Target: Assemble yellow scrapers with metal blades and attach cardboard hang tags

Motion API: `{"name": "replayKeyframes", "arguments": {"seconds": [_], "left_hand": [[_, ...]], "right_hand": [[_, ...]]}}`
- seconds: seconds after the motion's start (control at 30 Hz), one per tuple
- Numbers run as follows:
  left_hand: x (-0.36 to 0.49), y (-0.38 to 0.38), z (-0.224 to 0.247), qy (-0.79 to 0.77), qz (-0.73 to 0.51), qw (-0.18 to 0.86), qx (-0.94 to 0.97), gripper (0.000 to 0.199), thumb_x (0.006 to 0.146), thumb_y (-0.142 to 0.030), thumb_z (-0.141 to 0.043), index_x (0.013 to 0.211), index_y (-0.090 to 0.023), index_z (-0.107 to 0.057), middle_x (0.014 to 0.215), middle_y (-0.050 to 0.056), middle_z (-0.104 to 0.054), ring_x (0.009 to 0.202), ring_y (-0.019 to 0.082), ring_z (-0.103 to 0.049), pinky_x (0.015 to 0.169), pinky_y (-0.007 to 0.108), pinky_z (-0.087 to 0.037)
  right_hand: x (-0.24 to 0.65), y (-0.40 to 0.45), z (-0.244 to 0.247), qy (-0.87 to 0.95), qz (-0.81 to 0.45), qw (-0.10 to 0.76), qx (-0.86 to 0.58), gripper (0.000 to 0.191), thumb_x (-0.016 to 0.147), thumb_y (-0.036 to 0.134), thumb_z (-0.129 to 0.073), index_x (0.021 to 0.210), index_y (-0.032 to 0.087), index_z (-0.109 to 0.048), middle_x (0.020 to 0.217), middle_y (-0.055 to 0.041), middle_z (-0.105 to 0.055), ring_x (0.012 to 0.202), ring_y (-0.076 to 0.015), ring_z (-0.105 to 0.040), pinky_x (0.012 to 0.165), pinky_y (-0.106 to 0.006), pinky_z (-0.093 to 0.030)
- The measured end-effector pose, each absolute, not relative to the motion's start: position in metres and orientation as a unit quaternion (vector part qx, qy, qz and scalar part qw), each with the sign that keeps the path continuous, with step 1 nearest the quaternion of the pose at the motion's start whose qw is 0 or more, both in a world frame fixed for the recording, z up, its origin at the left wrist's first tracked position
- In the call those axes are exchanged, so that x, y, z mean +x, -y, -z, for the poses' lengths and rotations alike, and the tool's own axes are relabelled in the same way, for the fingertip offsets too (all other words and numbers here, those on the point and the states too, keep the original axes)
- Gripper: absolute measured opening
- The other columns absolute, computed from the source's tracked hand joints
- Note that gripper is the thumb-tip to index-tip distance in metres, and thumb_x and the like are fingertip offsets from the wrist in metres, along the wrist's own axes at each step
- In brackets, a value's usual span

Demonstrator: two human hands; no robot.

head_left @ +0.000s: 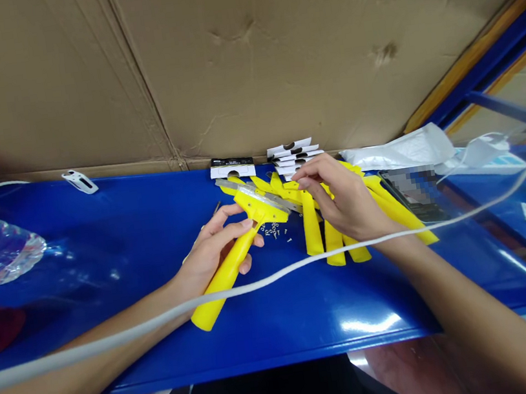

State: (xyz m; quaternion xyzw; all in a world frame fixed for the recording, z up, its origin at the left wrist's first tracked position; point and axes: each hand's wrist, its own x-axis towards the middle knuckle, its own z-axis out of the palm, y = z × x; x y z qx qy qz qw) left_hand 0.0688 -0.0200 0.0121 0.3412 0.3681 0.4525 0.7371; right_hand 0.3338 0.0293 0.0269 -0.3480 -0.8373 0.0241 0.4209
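My left hand (218, 242) is closed around the neck of a yellow scraper (227, 270). The tool tilts with its handle toward me and its wide head, with a metal blade along the edge, pointing away. Right of that head, my right hand (338, 196) hovers with thumb and fingers bent together; whatever is between its fingertips, if anything, cannot be made out. Below and behind it lie several yellow scraper handles (311, 226), partly hidden by the hand. Small loose screws (275, 229) are scattered on the blue table (151, 239) beside the scraper head.
Small white-and-black boxes (232, 167) and a stack of white cards (291, 149) stand at the back by a cardboard wall (273, 58). A white plastic bag (398, 150) lies back right, a clear bottle (0, 247) at left. A white cable (274, 277) crosses before my arms.
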Motion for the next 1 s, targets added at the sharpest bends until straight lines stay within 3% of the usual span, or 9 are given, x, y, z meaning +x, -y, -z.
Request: {"name": "replayKeyframes", "arguments": {"seconds": [0.2, 0.43, 0.83, 1.0], "left_hand": [[0.069, 0.019, -0.008, -0.359, -0.455, 0.74, 0.343, 0.045, 0.086, -0.024, -0.09, 0.121, -0.021, -0.062, 0.091, 0.004, -0.076, 0.07, 0.018, -0.075, 0.039, 0.016, -0.045], [0.068, 0.02, -0.008, -0.372, -0.445, 0.739, 0.342, 0.046, 0.089, -0.026, -0.09, 0.124, -0.023, -0.061, 0.093, 0.003, -0.076, 0.062, 0.015, -0.072, 0.039, 0.018, -0.047], [0.068, 0.021, -0.01, -0.385, -0.438, 0.745, 0.324, 0.048, 0.088, -0.024, -0.091, 0.127, -0.023, -0.062, 0.094, 0.003, -0.077, 0.062, 0.016, -0.073, 0.039, 0.018, -0.048], [0.07, 0.021, -0.009, -0.364, -0.444, 0.754, 0.319, 0.044, 0.088, -0.022, -0.089, 0.125, -0.021, -0.064, 0.092, 0.004, -0.077, 0.062, 0.016, -0.073, 0.038, 0.017, -0.046]], "right_hand": [[0.327, -0.025, -0.022, 0.849, -0.041, 0.424, -0.313, 0.014, 0.113, 0.012, -0.058, 0.112, 0.024, -0.063, 0.111, -0.0083, -0.071, 0.106, -0.0226, -0.069, 0.092, -0.039, -0.057], [0.321, -0.015, -0.019, 0.887, -0.1, 0.349, -0.286, 0.013, 0.113, 0.015, -0.063, 0.122, 0.025, -0.061, 0.119, -0.008, -0.074, 0.107, -0.0216, -0.073, 0.093, -0.037, -0.061], [0.321, -0.013, -0.023, 0.919, -0.038, 0.327, -0.217, 0.012, 0.11, 0.01, -0.064, 0.117, 0.018, -0.071, 0.115, -0.0139, -0.076, 0.11, -0.0263, -0.071, 0.096, -0.041, -0.062], [0.322, -0.015, -0.021, 0.913, -0.053, 0.326, -0.239, 0.013, 0.114, 0.014, -0.061, 0.117, 0.021, -0.07, 0.116, -0.012, -0.072, 0.11, -0.0244, -0.07, 0.094, -0.041, -0.063]]}}
